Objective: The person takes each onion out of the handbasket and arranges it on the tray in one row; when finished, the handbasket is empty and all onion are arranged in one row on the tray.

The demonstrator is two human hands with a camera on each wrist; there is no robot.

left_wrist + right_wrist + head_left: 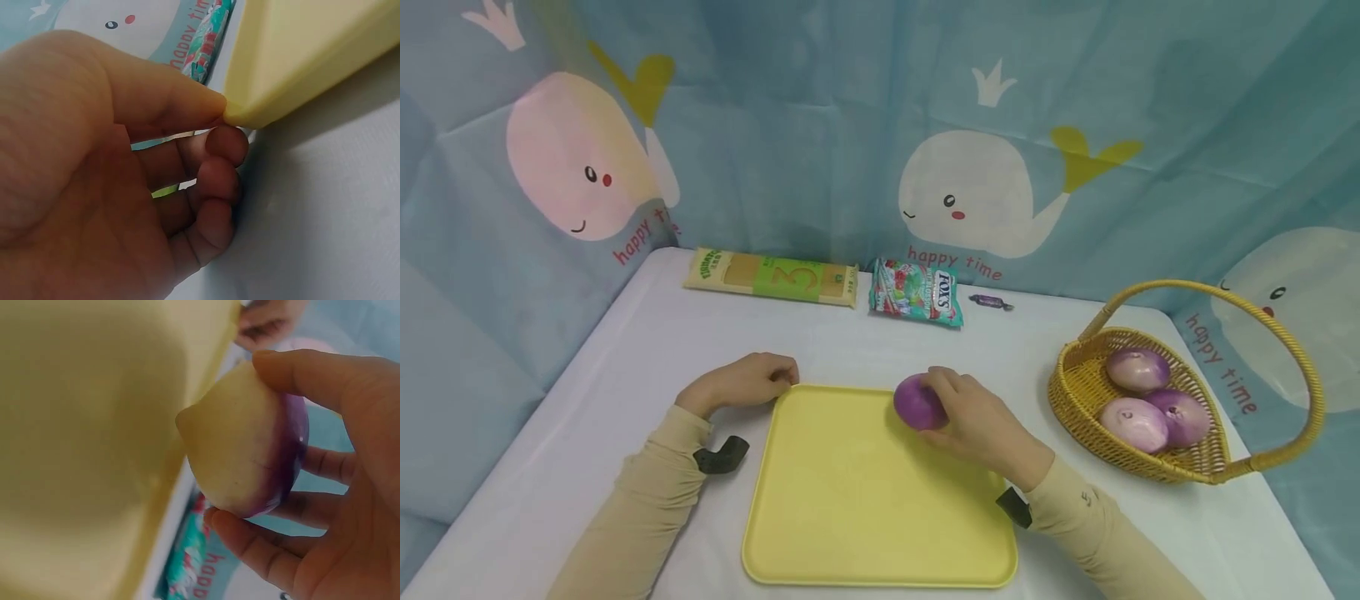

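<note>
My right hand (981, 421) holds a purple-topped turnip (919, 402) over the far edge of a yellow tray (880, 500). In the right wrist view, thumb and fingers curl round the turnip (244, 447), whose cream side and pointed tip face the tray. At the tray's far left corner is my left hand (748, 382). The left wrist view has its thumb on the tray's corner (240, 112) and its curled fingertips just beneath, pinching it. A wicker basket (1063, 404) to the right contains turnips (1135, 423), purple and whitish.
Along the back lie a long yellow noodle packet (771, 277), a teal FOX'S candy bag (916, 292) and a small purple wrapped candy (991, 302). The basket's tall handle (1311, 383) arches up on the right. A blue whale-print curtain (820, 167) hangs behind the white table (625, 350).
</note>
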